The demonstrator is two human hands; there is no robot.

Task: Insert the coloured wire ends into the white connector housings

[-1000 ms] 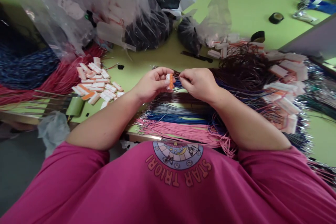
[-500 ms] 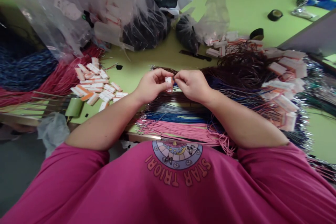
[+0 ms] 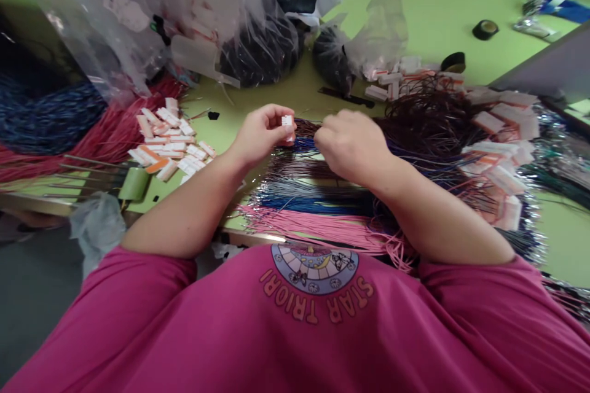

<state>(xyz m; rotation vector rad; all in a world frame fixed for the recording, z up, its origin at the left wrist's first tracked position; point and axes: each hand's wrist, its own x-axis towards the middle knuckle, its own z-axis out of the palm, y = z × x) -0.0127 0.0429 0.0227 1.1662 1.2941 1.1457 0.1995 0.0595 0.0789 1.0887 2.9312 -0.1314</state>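
Observation:
Between the thumb and fingers of my left hand (image 3: pixel 259 136) is a small white and orange connector housing (image 3: pixel 287 128). My right hand (image 3: pixel 353 144) is a little way to its right, apart from the housing, with its fingers curled and blurred by motion; what they hold, if anything, is hidden. Beneath both hands lie bundles of wires: brown wires (image 3: pixel 313 169), grey and blue wires (image 3: pixel 318 204), and pink wires (image 3: pixel 313 224) nearest my body. Left of my left hand is a loose pile of white and orange connector housings (image 3: pixel 170 141).
Dark red-brown wires (image 3: pixel 415 113) with white housings (image 3: pixel 500 175) lie to the right. Clear plastic bags (image 3: pixel 258 37) stand at the back. Tape rolls (image 3: pixel 485 29) sit at the far right. Red wires (image 3: pixel 120 123) and a green cylinder (image 3: pixel 134 184) are at the left.
My right hand has moved away from the connector housing toward the right and turned. My left hand has shifted slightly left and up, still holding the housing.

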